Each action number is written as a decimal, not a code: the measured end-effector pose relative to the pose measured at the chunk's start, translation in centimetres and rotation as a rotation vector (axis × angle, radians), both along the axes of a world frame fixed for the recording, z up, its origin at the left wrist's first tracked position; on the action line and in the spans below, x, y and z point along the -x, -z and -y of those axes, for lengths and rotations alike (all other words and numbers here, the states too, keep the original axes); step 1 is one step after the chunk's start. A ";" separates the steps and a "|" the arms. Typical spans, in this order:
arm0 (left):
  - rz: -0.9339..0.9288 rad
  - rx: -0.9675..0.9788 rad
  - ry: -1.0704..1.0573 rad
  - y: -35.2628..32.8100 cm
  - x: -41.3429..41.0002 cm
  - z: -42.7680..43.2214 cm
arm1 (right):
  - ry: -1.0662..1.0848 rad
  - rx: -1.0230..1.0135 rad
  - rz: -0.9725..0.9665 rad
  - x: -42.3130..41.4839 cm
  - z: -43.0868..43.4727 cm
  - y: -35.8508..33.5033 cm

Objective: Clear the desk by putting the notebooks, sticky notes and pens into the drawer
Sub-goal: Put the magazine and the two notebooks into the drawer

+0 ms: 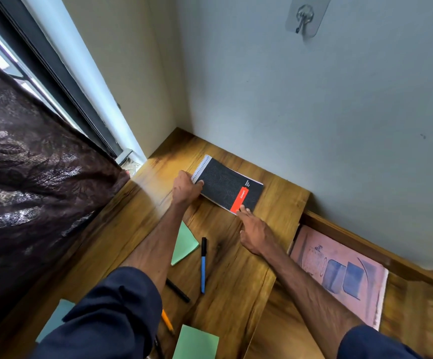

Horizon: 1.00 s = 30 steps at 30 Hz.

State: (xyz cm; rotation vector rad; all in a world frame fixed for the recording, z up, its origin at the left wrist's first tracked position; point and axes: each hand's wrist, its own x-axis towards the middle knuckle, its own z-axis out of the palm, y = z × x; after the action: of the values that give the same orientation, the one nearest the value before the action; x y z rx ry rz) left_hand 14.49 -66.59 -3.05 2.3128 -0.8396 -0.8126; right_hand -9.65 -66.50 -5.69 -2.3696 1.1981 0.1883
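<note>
1. Left hand (187,187) gripped the black notebook (225,187) at its spiral-bound corner, with the thumb on the cover and the fingers curled round the edge.
2. Right hand (255,234) was open. Its straight fingertips touched the notebook's near corner, on the red band (240,201).
3. Black notebook: rectangular, with a dark cover bearing fine wavy lines. A white wire spiral (202,167) ran along one short edge, and the red band carried small white print, unreadable. It lay on the desk (236,294) at 12 o'clock from the person, near the wall corner.
4. Notebooks counted: two. The pink notebook (339,275), with blue shapes on its cover, lay inside the open drawer (360,244) at 4 o'clock of the right hand.
5. Sticky pads counted: three, all flat paper squares.
   - One green pad (187,244) lay at 6 o'clock of the left hand, partly under the forearm.
   - A second green pad (197,344) lay at the near edge.
   - A pale blue pad (52,322) lay at 7 o'clock, partly under the sleeve.
6. Pens clearly counted: three, all slim.
   - Blue pen (203,268), black-capped.
   - Black pen (178,291).
   - Orange pen (167,321).
7. Desk and drawer were glossy grained wood. A dark patterned curtain (29,177) hung at 9 o'clock, and a clear adhesive wall hook (305,18) sat at 1 o'clock.
</note>
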 end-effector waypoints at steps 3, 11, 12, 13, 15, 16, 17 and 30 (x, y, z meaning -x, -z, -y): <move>-0.134 0.041 0.032 -0.7 -0.4 -0.2 | 0.056 -0.061 0.109 0.6 -0.1 0.1; -0.466 0.360 0.438 -1.7 -1.5 -3.2 | 0.869 -0.299 0.675 3.4 0.3 -0.3; -0.464 0.351 0.498 -1.5 -1.1 -3.7 | 0.881 -0.392 0.735 4.1 0.8 -0.1; -0.464 0.334 0.530 -1.2 -0.7 -4.1 | 0.880 -0.461 0.778 4.8 1.2 0.2; -0.466 0.324 0.552 -1.2 0.1 -5.2 | 0.863 -0.490 0.814 6.0 1.7 -0.1; -0.440 0.317 0.558 -0.8 0.4 -5.6 | 0.844 -0.459 0.827 6.5 1.6 -0.4; -0.382 0.294 0.549 -0.7 0.7 -6.0 | 0.818 -0.419 0.852 6.9 1.4 -1.0; -0.128 0.253 0.407 -1.0 5.1 -8.0 | 0.799 -0.177 0.744 9.5 -2.7 -2.5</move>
State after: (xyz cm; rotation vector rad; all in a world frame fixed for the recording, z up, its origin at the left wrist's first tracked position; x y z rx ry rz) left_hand 9.35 -58.61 -2.09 1.8747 -1.2964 -0.9485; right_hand -19.20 -63.76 -3.22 -1.4160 1.5063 -0.7406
